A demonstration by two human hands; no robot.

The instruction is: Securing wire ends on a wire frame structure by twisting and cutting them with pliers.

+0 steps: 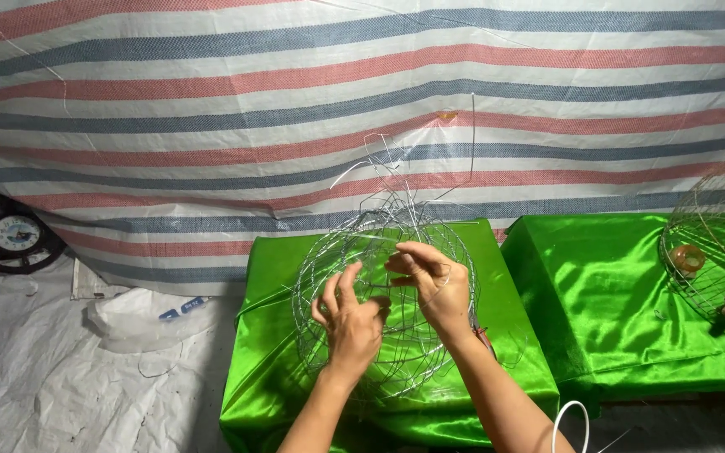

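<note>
A round cage-like frame of thin silver wire [320, 277] stands on a stool draped in shiny green cloth [270, 369]. Loose wire ends stick up from its top. My left hand [347, 323] is against the front of the frame, fingers spread and curled around its wires. My right hand [431, 285] is just to the right and slightly higher, fingertips pinched on a thin wire of the frame near its middle. Both hands touch the wire frame.
A second green-draped stool [614, 302] stands to the right, with a rusty wire sphere [715, 243] at the frame's right edge. A striped tarp [211, 109] hangs behind. A clock [15, 235], a plastic bag [140, 319] and white sheeting lie at left.
</note>
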